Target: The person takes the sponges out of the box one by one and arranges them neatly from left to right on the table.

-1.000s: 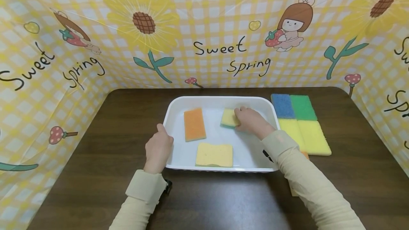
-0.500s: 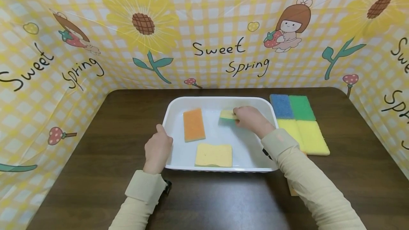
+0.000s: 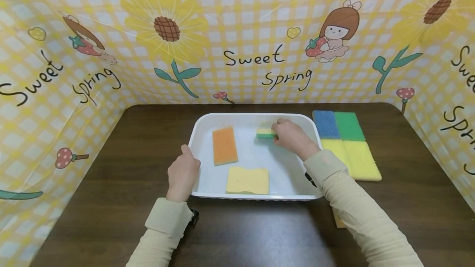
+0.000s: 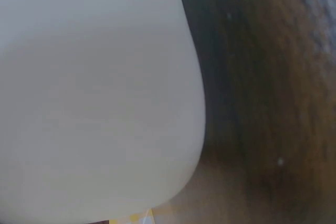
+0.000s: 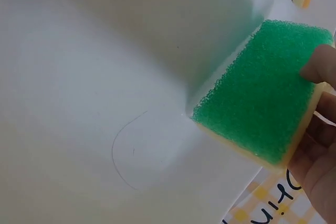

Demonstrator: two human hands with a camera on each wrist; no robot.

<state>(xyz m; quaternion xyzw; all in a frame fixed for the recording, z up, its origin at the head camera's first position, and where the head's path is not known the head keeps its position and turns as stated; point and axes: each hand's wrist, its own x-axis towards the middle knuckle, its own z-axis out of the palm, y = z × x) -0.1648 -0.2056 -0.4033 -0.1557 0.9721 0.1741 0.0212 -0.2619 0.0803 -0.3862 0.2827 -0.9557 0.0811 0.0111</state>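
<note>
My right hand [image 3: 295,137] pinches a two-layer sponge [image 3: 264,133] at its right end, inside the back right of the white tray [image 3: 256,196]. Seen from the right wrist, its green scouring face [image 5: 257,93] is turned to the camera, thumb on the green, fingers behind the yellow foam. The sponge stands tilted, one edge close to the tray wall. My left hand [image 3: 182,174] grips the tray's left side. An orange sponge [image 3: 224,146] lies at the tray's back left and a pale yellow one [image 3: 247,180] near its front. A blurred pale surface fills most of the left wrist view.
Right of the tray, a blue pad [image 3: 325,125], a green pad [image 3: 349,126] and yellow sponges [image 3: 360,160] lie side by side on the dark wooden table [image 3: 237,234]. Another tan piece [image 3: 338,219] is partly under the right forearm. A checked cloth [image 3: 252,19] surrounds the table.
My right hand has tipped the sponge up, so its broad yellow face has narrowed from above and the green layer shows more. The left hand stays on the tray's side.
</note>
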